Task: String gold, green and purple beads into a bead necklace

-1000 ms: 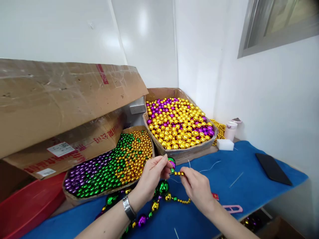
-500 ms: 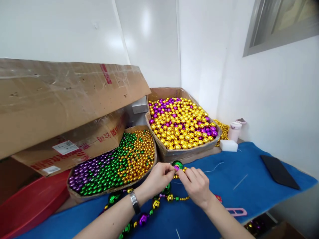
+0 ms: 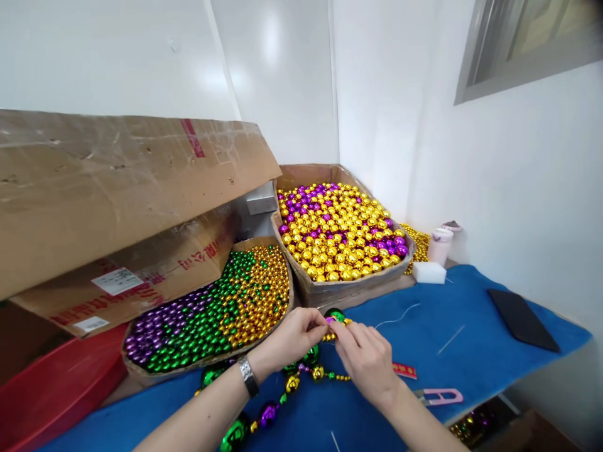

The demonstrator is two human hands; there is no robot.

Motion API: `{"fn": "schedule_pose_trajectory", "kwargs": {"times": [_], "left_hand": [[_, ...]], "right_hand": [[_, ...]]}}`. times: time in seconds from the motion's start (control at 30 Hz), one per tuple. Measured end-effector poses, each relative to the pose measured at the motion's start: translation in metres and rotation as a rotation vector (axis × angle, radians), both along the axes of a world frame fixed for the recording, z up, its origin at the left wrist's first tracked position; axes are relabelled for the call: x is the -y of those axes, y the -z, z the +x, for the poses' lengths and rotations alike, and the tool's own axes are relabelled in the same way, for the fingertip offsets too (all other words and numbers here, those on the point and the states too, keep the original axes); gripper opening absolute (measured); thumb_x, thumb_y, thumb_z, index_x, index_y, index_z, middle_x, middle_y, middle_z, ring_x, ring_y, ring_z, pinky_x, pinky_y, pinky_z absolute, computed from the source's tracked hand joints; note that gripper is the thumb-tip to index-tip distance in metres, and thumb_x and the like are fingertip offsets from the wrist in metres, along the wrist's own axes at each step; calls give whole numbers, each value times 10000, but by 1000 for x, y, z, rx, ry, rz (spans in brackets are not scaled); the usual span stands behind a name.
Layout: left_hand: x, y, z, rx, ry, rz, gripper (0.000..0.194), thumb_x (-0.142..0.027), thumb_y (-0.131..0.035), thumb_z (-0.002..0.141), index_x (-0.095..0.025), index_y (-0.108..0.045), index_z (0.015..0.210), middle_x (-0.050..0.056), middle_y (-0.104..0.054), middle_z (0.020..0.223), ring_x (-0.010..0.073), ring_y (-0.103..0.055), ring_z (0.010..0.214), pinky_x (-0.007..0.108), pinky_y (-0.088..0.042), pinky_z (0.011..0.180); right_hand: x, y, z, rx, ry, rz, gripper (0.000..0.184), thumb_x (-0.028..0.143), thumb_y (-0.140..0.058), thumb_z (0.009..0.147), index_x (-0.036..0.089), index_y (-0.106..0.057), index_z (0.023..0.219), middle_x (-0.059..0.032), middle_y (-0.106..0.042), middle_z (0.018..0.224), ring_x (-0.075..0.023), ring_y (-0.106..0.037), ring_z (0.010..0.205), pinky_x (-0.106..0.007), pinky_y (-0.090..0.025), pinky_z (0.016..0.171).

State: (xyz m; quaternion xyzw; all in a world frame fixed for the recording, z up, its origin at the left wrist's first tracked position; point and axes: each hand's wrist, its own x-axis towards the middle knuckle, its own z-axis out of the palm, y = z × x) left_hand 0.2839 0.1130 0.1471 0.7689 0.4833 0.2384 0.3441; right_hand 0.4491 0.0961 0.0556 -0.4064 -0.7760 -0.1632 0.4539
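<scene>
My left hand (image 3: 293, 338), with a wristwatch (image 3: 248, 375) on its wrist, is closed in a pinch. Its fingertips meet those of my right hand (image 3: 370, 361), also closed, at a small purple bead (image 3: 329, 319) on a bead strand. Just behind the fingers sits a large shiny green bead (image 3: 335, 313). Below the hands, a bead garland (image 3: 293, 383) of green, gold and purple balls curves over the blue cloth (image 3: 301, 427). My fingers partly hide the pinched spot, so any thread there cannot be made out.
A carton of gold and purple balls (image 3: 342, 242) stands behind; a carton of smaller beads (image 3: 211, 320) is left, under cardboard flaps (image 3: 132, 182). Pink thread snips (image 3: 440, 396), a red label (image 3: 404, 370), a white block (image 3: 429, 272) and a black pad (image 3: 522, 319) lie right. A red basin (image 3: 61, 389) is far left.
The whole view has shifted slightly. My right hand has turned a little, uncovering more of the red label and the thread snips. Both hands keep pinching at the bead strand.
</scene>
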Motion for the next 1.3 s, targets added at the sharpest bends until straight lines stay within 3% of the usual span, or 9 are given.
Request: {"fn": "schedule_pose_trajectory", "kwargs": {"times": [0.17,0.27,0.37,0.7,0.8,0.93,1.07,1.2,1.3], "left_hand": [[7,14,2,73,-138,70,251,-330,-444,864,-136,-588,800,44,-610,748,158,-531,693,244,-416,612],[18,23,4,85,-159,127,230,-309,-432,880,-154,-576,789,36,-597,731,161,-535,679,253,-416,614],[33,30,8,47,-133,245,207,-260,-410,899,-177,-568,794,37,-580,772,167,-539,717,266,-418,651],[54,65,17,-202,42,500,216,-126,-348,901,-176,-558,918,85,-547,867,205,-505,790,331,-418,703],[56,67,18,-40,-35,395,189,-184,-378,914,-180,-566,892,67,-552,848,187,-519,779,311,-418,699],[56,72,15,343,-265,100,186,-318,-420,917,-194,-556,941,10,-547,760,133,-506,641,250,-408,586],[52,87,10,690,-395,-106,252,-385,-510,864,-208,-498,1043,-47,-495,650,93,-411,505,201,-313,459],[48,97,5,767,-436,-218,294,-381,-571,825,-205,-486,1045,-64,-475,611,72,-366,465,180,-247,428],[47,95,2,755,-396,-229,327,-395,-560,831,-199,-483,1082,-44,-519,665,71,-390,464,186,-289,434]], "right_hand": [[29,17,-8,-173,-193,-284,321,171,-473,906,168,-504,1225,-74,-691,956,-185,-653,759,-281,-449,675],[41,18,-7,-314,-361,-586,249,218,-465,911,224,-556,1142,15,-689,742,-132,-634,588,-211,-455,550],[41,15,-2,-552,-406,-810,186,300,-458,927,234,-600,1027,26,-633,653,-126,-590,559,-204,-432,519],[38,8,-13,-1201,-497,-1062,264,456,-560,858,195,-583,823,49,-463,627,-64,-356,500,-175,-291,452],[39,6,-11,-1317,-553,-1087,243,450,-566,858,208,-559,827,42,-465,666,-80,-420,571,-169,-335,491],[33,2,-8,-1455,-641,-1049,236,472,-548,856,243,-497,868,3,-527,866,-136,-529,817,-249,-454,704],[25,8,-13,-1467,-712,-1069,267,495,-550,841,248,-451,828,28,-491,746,-140,-540,731,-291,-461,722],[23,20,-18,-1377,-672,-1106,268,482,-543,858,232,-465,802,60,-426,633,-106,-457,574,-227,-398,570],[23,18,-14,-1235,-645,-1097,226,429,-549,876,210,-528,826,42,-496,665,-103,-477,596,-233,-392,612]]}}
